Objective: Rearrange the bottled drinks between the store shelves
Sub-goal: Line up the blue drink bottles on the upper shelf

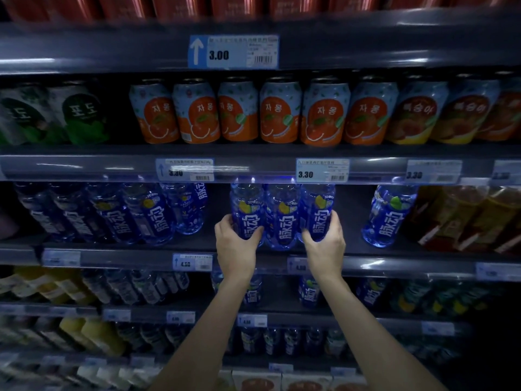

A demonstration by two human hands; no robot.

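Below the 3.30 price tag (322, 170), left hand (235, 245) and right hand (325, 245) clamp three blue bottles (282, 218) together, fingers wrapped; likely heavy, slick (grip the waists).

Two bare forearms run up from the lower edge, slender and sleeveless as far as visible. The left grip (235, 244) and right grip (324, 245) carry no gloves, rings, or watch.
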